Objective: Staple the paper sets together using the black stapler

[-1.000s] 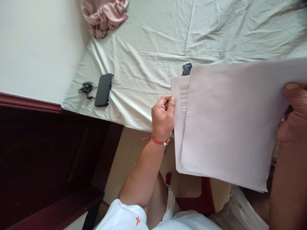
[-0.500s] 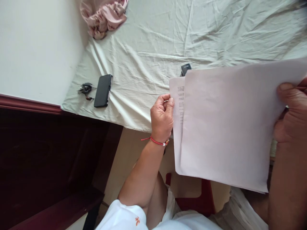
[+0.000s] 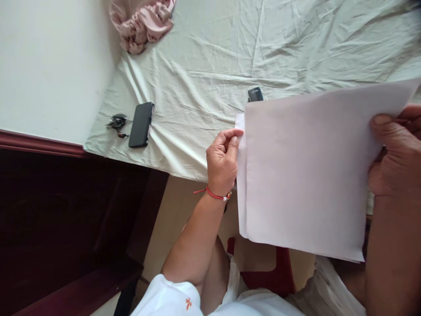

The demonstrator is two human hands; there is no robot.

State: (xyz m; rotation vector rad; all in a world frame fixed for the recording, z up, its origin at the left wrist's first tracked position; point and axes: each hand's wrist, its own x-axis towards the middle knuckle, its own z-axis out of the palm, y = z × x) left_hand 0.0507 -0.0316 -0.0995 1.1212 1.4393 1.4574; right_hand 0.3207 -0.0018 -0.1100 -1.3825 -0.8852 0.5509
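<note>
Paper sheets [image 3: 305, 175] span both grips: left hand [image 3: 221, 162] pinches left edge, right hand [image 3: 399, 151] clasps right edge near far corner.

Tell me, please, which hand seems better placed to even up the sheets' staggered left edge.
Probably the left hand: it sits at that edge, while the right hand grips the sheets opposite.

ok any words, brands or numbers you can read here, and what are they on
No readable text.
Top sheet: no print visible on this side.
Small black object at its upper edge: a pale marking, too small and blurred to read.
White sleeve: an orange mark, seemingly not lettering.
</note>
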